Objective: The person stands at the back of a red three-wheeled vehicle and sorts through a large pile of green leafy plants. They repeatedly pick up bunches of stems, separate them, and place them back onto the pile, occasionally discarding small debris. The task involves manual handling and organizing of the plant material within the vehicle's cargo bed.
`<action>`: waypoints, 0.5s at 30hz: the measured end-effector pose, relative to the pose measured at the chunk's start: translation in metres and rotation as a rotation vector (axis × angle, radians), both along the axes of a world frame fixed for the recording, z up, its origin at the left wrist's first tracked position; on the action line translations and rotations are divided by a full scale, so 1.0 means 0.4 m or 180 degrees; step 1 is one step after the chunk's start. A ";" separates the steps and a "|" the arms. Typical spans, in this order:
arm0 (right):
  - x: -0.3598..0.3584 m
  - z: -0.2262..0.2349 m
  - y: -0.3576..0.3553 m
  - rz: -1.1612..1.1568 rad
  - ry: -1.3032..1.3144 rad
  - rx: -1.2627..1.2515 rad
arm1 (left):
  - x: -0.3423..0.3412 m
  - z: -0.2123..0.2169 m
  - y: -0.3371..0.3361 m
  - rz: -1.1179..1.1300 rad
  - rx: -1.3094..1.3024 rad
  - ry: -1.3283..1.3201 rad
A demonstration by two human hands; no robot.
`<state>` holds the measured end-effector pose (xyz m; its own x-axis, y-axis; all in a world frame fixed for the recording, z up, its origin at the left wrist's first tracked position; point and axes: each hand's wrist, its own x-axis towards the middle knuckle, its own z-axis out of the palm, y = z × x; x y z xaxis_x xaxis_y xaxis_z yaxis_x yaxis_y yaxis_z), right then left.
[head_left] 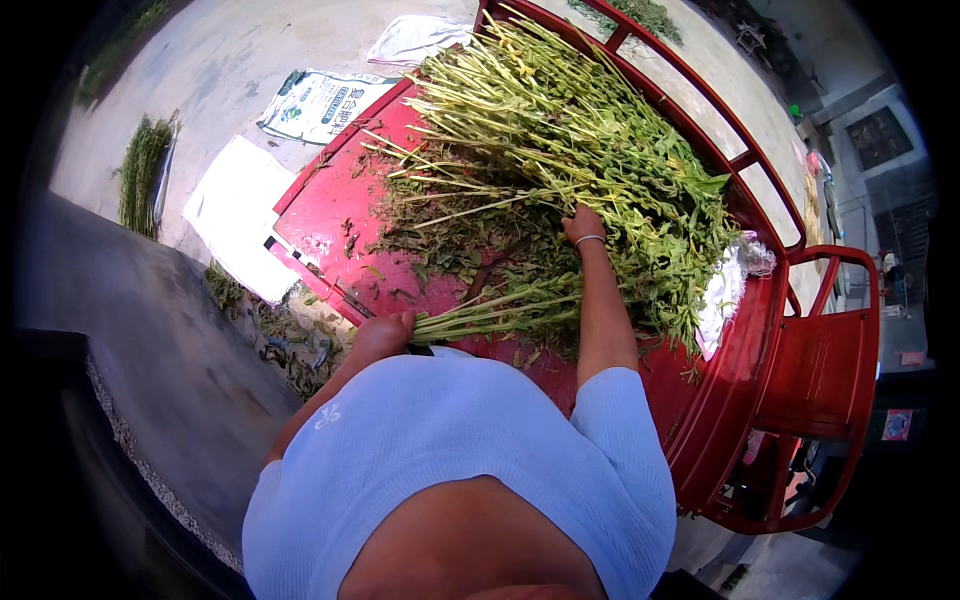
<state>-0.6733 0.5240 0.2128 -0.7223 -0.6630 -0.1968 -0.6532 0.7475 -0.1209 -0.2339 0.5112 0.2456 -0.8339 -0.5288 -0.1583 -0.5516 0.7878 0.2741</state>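
Observation:
Low on the red cargo bed (325, 215), my left hand (388, 333) is closed round the cut ends of a small bundle of green leafy stalks (485, 317). The bundle's leafy tops point right, toward a big heap of the same stalks (570, 130). My right hand (583, 224), with a band at the wrist, reaches into the near side of that heap. Its fingers are bent in on stalks there, partly hidden among the leaves. Loose wilted leaves (430, 245) are scattered over the bed between the two hands.
Red rails (700, 90) edge the bed's far right side; a red seat frame (820, 370) stands at right. White sacks (240, 210) and a printed sack (325, 105) lie beside the bed. More stalks (145, 175) lie far left. White plastic (722, 295) sits by the heap.

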 end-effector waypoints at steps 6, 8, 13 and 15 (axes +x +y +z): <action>0.151 0.011 0.107 0.1104 -0.0291 -0.0526 | 0.023 -0.034 -0.013 0.0062 -0.0556 0.0218; 0.176 0.029 0.195 0.1460 -0.0176 -0.0810 | 0.025 -0.045 -0.016 -0.0088 -0.0505 0.0224; 0.252 0.120 0.245 0.1869 0.0019 -0.1812 | 0.026 -0.064 -0.010 -0.0007 -0.0013 0.0059; 0.331 0.164 0.200 0.2215 0.0088 -0.2127 | 0.013 -0.039 -0.025 -0.0089 -0.0116 0.0011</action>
<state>-0.5408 0.6039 0.2784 -0.1241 -0.9134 0.3878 -0.9331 -0.0256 -0.3588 -0.2288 0.5014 0.2300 -0.8488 -0.5107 -0.1365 -0.5284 0.8124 0.2466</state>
